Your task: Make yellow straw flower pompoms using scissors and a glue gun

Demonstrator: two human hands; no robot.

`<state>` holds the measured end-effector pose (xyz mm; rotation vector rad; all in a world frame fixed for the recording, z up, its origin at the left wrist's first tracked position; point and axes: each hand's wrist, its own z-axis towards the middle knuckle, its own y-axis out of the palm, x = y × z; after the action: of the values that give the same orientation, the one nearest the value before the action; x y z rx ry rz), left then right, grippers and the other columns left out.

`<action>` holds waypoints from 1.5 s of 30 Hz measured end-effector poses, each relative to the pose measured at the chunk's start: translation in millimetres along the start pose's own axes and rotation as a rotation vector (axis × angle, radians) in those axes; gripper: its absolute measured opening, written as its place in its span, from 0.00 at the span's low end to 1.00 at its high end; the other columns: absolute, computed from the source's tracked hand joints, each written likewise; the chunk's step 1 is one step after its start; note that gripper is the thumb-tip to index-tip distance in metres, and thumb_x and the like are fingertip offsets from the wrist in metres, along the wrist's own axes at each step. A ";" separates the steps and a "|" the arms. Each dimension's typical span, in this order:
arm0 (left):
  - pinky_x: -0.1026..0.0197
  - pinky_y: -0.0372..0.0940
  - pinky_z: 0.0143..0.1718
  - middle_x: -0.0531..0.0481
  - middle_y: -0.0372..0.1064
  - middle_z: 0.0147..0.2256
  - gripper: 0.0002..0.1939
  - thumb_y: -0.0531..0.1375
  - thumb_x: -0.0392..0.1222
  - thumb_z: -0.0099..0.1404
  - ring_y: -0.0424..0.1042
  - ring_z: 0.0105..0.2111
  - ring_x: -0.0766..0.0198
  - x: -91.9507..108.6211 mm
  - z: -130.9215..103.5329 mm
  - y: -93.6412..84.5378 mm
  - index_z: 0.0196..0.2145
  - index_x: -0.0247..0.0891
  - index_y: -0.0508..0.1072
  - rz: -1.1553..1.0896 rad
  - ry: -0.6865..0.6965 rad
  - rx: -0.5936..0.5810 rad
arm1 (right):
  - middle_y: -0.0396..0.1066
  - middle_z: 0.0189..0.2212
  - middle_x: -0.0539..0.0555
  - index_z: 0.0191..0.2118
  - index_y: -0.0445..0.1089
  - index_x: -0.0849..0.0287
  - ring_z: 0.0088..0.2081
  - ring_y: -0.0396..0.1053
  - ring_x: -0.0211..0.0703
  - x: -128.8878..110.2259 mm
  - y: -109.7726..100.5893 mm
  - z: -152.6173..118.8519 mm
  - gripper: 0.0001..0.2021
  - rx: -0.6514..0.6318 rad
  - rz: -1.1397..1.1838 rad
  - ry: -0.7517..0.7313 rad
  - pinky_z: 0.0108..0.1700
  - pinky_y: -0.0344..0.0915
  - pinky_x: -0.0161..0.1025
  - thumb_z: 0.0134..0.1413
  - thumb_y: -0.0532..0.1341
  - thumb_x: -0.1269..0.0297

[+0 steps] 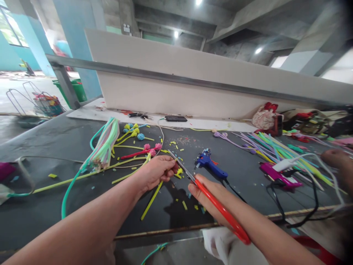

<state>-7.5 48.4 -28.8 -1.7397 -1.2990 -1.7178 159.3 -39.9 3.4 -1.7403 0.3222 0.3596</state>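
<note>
Scissors, one pair, with red handles (220, 202): held in the right hand (205, 191), closed about the handles, the thumb laid along the near side. The blades are extended from that hand toward the left hand, their tips placed just beside its fingertips; how far the blades are parted cannot be told.

Left hand (162, 171): fingers curled and drawn together in a pinch, held over the worktop; what is gripped between them is hidden. A yellow-green chenille stem (151, 200) is seen running from beneath this hand toward the table's near edge; whether it is gripped cannot be told.

Blue glue gun (212, 165): laid beyond the right hand, apart from it, its black cord trailed to the right. Pink pompom heads (153, 149) on stems: set down beyond the left hand. Mint-green chenille bundle (109, 140): placed farther left. Mixed-colour chenille stems (264, 145): spread at right, near a magenta device (281, 177) and a co-worker's hand (335, 162). Yellow offcuts (184, 205): scattered about both hands. Smartphone (175, 118): laid flat on the white ledge (209, 123) at the rear.
</note>
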 end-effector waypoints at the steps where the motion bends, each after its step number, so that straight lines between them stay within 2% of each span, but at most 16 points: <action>1: 0.75 0.42 0.13 0.53 0.60 0.21 0.08 0.56 0.37 0.59 0.52 0.15 0.79 -0.2 0.2 0.1 0.24 0.32 0.65 0.005 -0.008 0.005 | 0.57 0.18 0.44 0.26 0.50 0.54 0.21 0.55 0.36 0.5 0.4 -0.3 0.15 0.021 0.015 0.016 0.24 0.49 0.33 0.57 0.47 0.49; 5: 0.74 0.41 0.13 0.52 0.61 0.21 0.08 0.55 0.38 0.59 0.52 0.14 0.79 -1.0 -0.6 0.1 0.25 0.32 0.65 0.025 -0.027 0.016 | 0.57 0.17 0.44 0.27 0.52 0.54 0.20 0.57 0.37 0.8 1.1 -2.2 0.15 0.088 0.035 0.068 0.24 0.49 0.33 0.57 0.46 0.49; 12: 0.74 0.40 0.13 0.55 0.59 0.19 0.07 0.56 0.39 0.59 0.49 0.14 0.80 -0.4 -1.7 -1.8 0.26 0.32 0.66 0.045 -0.010 0.018 | 0.62 0.19 0.46 0.28 0.50 0.53 0.22 0.61 0.38 -0.2 2.5 -1.1 0.13 0.025 -0.027 0.020 0.25 0.52 0.33 0.57 0.47 0.51; 21: 0.73 0.39 0.14 0.53 0.62 0.22 0.06 0.57 0.40 0.57 0.48 0.14 0.80 -2.7 0.1 -4.3 0.27 0.33 0.67 0.049 0.021 -0.027 | 0.59 0.18 0.45 0.29 0.50 0.54 0.21 0.58 0.38 -4.4 5.5 -0.5 0.12 0.034 -0.083 0.021 0.24 0.49 0.33 0.58 0.46 0.53; 29: 0.73 0.39 0.15 0.53 0.62 0.21 0.08 0.58 0.42 0.56 0.48 0.14 0.80 -3.0 -0.1 -4.4 0.26 0.33 0.66 0.057 0.025 -0.009 | 0.61 0.18 0.46 0.31 0.52 0.54 0.22 0.61 0.39 -0.7 11.5 2.6 0.12 0.040 -0.105 0.032 0.25 0.50 0.33 0.58 0.47 0.51; 45: 0.74 0.39 0.14 0.54 0.61 0.20 0.05 0.58 0.38 0.54 0.47 0.14 0.80 -3.0 0.6 -3.3 0.25 0.33 0.67 0.060 -0.002 0.006 | 0.59 0.18 0.45 0.28 0.53 0.55 0.20 0.55 0.36 -1.0 13.4 4.8 0.14 0.067 -0.070 0.048 0.24 0.49 0.33 0.56 0.50 0.51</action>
<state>-9.2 49.5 -32.7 -1.7595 -1.2387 -1.6779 152.7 -37.8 -9.1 -1.6921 0.3043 0.2543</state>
